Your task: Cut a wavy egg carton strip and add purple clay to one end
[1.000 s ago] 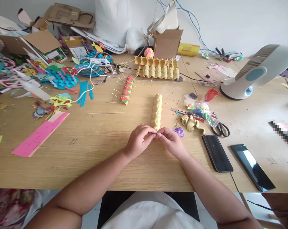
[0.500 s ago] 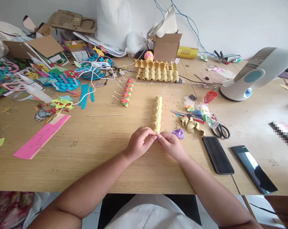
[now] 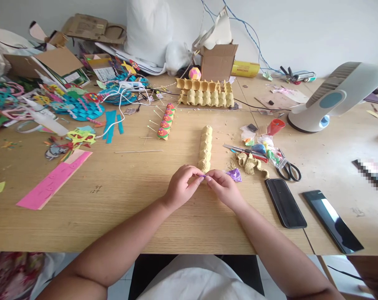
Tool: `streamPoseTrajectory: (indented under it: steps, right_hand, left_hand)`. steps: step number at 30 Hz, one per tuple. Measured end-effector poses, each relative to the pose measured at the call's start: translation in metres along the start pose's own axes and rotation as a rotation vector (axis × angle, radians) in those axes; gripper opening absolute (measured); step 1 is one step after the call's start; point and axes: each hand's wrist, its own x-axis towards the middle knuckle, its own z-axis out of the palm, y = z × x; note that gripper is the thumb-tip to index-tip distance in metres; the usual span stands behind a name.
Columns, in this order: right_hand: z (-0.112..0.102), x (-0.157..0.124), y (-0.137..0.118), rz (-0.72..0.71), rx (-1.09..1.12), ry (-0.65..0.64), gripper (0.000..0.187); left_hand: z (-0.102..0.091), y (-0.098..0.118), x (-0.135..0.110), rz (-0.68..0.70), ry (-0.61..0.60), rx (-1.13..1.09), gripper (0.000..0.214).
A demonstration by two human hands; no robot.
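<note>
Pinching a little purple piece (image 3: 203, 176), the left hand (image 3: 183, 186) and right hand (image 3: 223, 187) could tear it if they pull too hard

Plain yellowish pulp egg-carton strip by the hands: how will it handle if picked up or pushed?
The plain yellowish pulp egg-carton strip is probably light for its size, given its fibrous look. Its joined bumps likely stiffen it, though a pinch could dent one. Lying low on the wooden tabletop, it should slide rather than tip.
</note>
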Motion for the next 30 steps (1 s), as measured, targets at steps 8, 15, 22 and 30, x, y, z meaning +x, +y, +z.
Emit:
streamPoseTrajectory:
  steps: [8,15,22,30]
  right_hand:
    - [-0.0031,-0.0006,0.0054,0.023,-0.127,-0.033,0.058]
    - [-0.0013,-0.0008,0.0031,-0.035,-0.037,0.015,0.041]
    - [-0.0027,-0.0011,0.0052,-0.012,-0.122,-0.016,0.046]
    - [-0.003,-0.0006,0.0033,-0.019,-0.089,-0.003,0.042]
  left_hand:
    - [-0.003,0.0028,0.0026,0.004,-0.1,0.003,0.022]
    - [-0.001,0.0031,0.001,-0.014,-0.03,-0.042,0.007]
    - [-0.0012,0.002,0.0021,0.034,-0.055,-0.002,0.017]
    - [-0.0017,0.0026,0.001,-0.013,-0.035,-0.034,0.01]
